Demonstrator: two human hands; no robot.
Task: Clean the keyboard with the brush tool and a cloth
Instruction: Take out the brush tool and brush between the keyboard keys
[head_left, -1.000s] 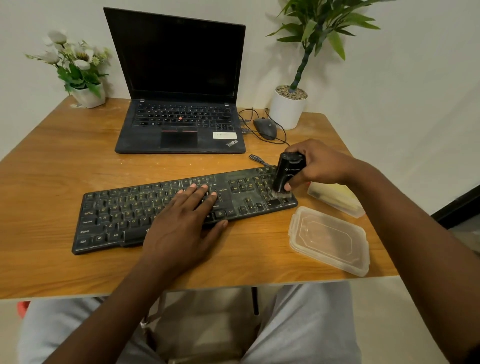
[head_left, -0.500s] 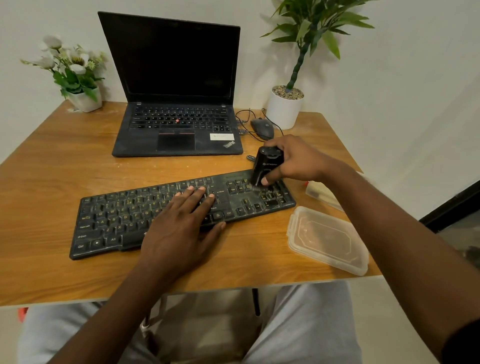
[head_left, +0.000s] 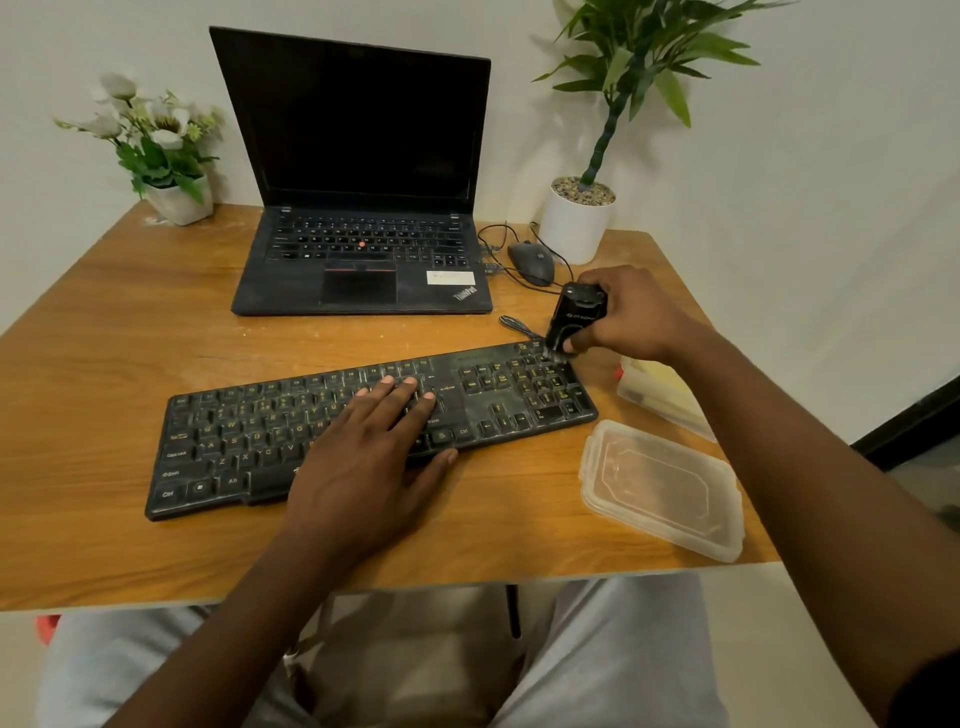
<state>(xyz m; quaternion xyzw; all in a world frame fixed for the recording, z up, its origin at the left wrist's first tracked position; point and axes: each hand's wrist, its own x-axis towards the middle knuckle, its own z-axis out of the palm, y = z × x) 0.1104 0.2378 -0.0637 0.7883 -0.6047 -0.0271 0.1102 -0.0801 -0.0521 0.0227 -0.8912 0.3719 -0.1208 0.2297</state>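
Two hands on the job. Left hand (head_left: 363, 457) flat, fingers straight, pressing on the keyboard (head_left: 363, 423) mid-section, near centre of the table (head_left: 130, 332). Right hand (head_left: 631, 317) gripping the black brush tool (head_left: 574, 319), tip down on the keyboard's far right corner. Clear lid (head_left: 662, 488) lies right of the keyboard.

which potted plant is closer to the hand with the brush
The tall green potted plant at the far right, just beyond the right hand gripping the brush tool. The white-flowered one sits at the far left corner.
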